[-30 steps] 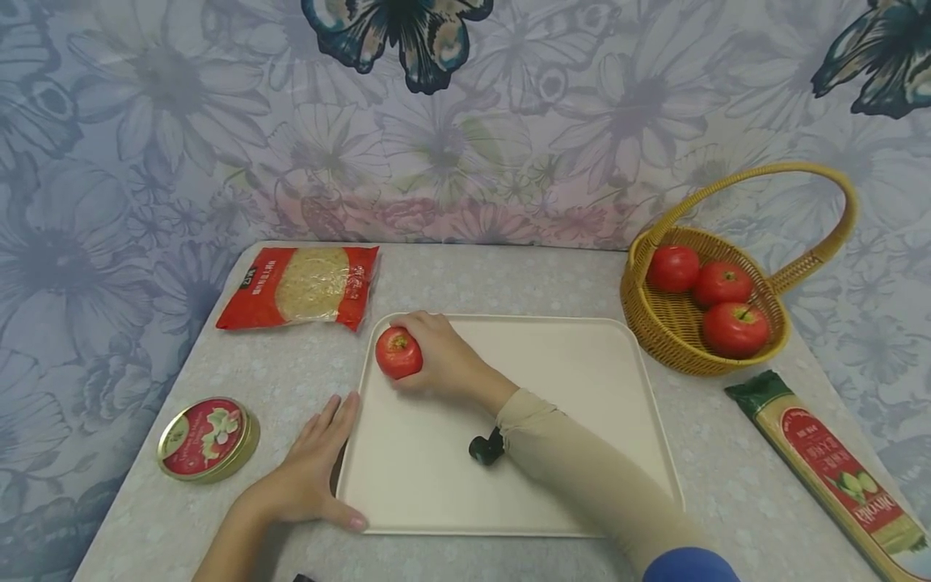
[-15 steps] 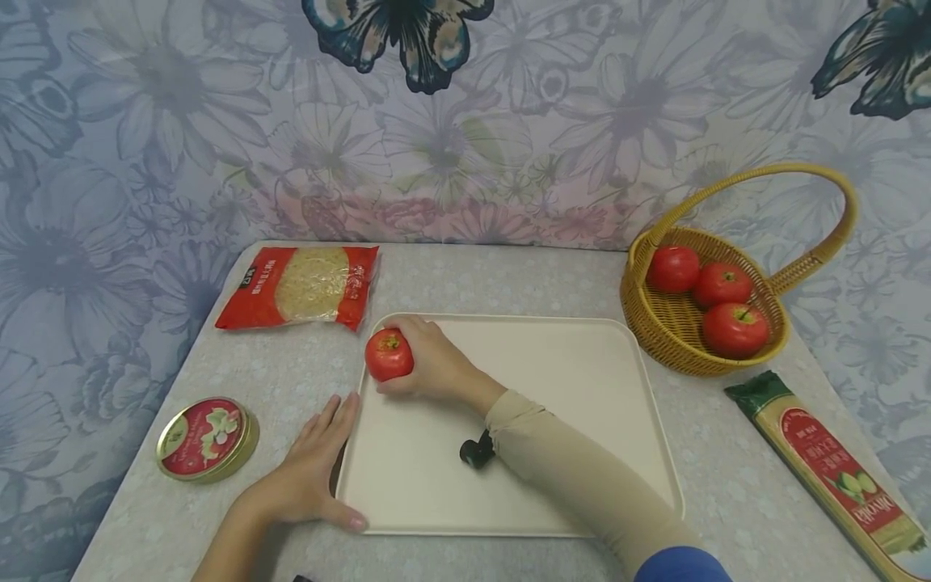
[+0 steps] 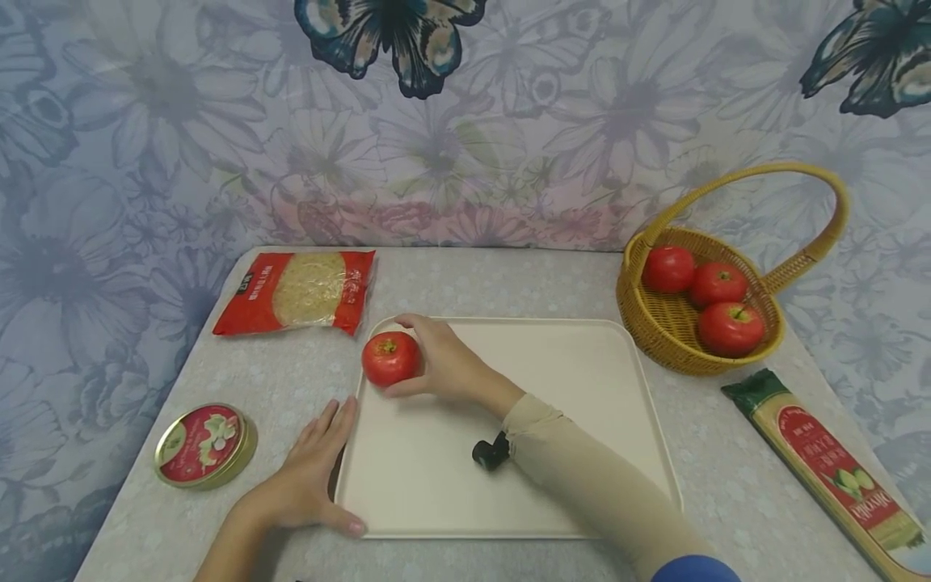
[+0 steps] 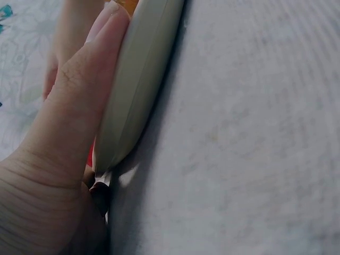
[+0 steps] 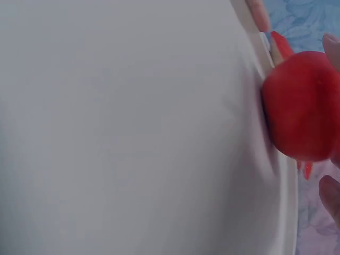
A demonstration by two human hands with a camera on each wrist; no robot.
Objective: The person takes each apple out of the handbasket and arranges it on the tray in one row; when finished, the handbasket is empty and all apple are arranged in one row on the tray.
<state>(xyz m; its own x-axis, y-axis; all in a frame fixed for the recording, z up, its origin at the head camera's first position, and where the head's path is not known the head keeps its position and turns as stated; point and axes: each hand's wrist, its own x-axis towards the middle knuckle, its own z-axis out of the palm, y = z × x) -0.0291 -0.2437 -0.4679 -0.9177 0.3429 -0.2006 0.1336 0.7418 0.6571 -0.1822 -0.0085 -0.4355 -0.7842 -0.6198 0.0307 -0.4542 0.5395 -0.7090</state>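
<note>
Right hand [image 3: 454,368] slightly back from red apple [image 3: 390,360], fingers apart; left hand [image 3: 301,483], fingers spread, at tray [image 3: 567,380] edge.

A red bag [image 3: 294,293] lies beyond a round tin [image 3: 206,446]; a long packet [image 3: 829,469] lies far right; butterflies [image 3: 391,36] adorn the flowered wall [image 3: 509,162].

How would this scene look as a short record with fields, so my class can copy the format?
Tray: cream, rectangular
Red fruit: at the tray's far left corner
Left grip: touching the tray's left edge
Right grip: fingers spread at the fruit's right side
Basket: yellow, woven, holding three more red fruits
Left side: round tin, red packet
Right side: long packet
</note>
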